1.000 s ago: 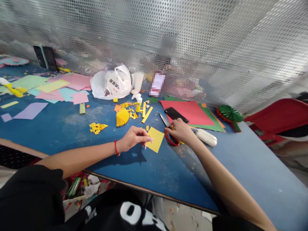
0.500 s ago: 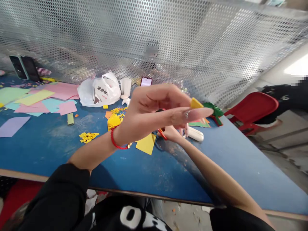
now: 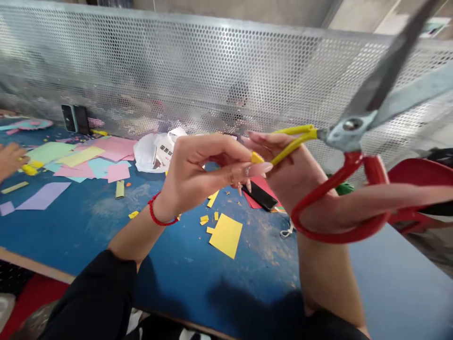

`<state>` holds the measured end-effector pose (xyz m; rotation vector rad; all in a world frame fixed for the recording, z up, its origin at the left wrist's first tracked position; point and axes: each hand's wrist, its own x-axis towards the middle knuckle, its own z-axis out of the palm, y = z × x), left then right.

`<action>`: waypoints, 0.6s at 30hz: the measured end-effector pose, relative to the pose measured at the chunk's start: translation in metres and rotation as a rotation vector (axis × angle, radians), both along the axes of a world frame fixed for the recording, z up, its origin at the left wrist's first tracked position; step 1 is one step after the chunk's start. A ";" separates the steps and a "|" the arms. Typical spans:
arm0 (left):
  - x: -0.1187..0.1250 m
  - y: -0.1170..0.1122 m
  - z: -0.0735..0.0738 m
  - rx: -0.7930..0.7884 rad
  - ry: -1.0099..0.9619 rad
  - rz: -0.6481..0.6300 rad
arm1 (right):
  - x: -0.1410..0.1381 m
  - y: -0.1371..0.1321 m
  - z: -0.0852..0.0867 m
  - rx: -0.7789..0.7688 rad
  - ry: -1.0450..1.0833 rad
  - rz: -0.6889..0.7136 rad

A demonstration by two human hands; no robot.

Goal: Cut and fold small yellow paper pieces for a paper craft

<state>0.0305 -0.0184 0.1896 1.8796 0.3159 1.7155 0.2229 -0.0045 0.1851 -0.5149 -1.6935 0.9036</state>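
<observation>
Along the desk's far edge: a perforated metal screen [image 3: 177, 61] rises behind the blue desk [image 3: 81, 241], and two phones [image 3: 74, 119] stand propped against it, seemingly placed there to stay off the work area.
Desk's left end: loose sheets of pink, green and lilac paper [image 3: 44, 196] lie overlapping; a co-worker's hand [image 3: 9, 160] rests at the corner, apart from the person's own.
Container: a white plastic bag [image 3: 148, 153] slumps at the far edge, partly behind the left hand; its contents cannot be told.
Desk centre: a yellow paper square [image 3: 226, 234] lies flat among small yellow scraps [image 3: 204, 219] — nearer the far edge, a black phone [image 3: 260, 195] sits on a red sheet [image 3: 265, 185].
Right hand: raised well above the desk, closed around red-handled scissors [image 3: 371, 170]; the blades point up and away, and the opening between them cannot be judged.
Left hand: raised beside the right, narrowly pinching a small yellow piece [image 3: 257, 158]; a red string bracelet [image 3: 153, 212] circles the wrist.
Yellow strip: a forked yellow strip [image 3: 293, 144] runs from the scissors' pivot toward the right hand; its material cannot be told.
</observation>
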 end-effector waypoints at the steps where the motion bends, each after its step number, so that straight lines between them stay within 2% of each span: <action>1: -0.001 0.002 0.000 -0.017 0.012 0.004 | -0.002 -0.005 -0.001 0.006 0.050 0.011; 4: -0.005 0.008 -0.001 -0.063 0.048 -0.021 | 0.000 -0.006 -0.007 -0.026 0.100 0.011; 11: -0.007 0.021 -0.003 -0.133 0.095 -0.059 | 0.003 0.002 -0.010 -0.109 -0.298 -0.051; 16: -0.005 0.022 -0.004 -0.226 0.067 -0.184 | -0.004 -0.007 -0.004 -0.144 -0.410 -0.008; 18: -0.005 0.022 -0.004 -0.244 0.060 -0.185 | -0.003 -0.009 -0.003 -0.137 -0.423 0.011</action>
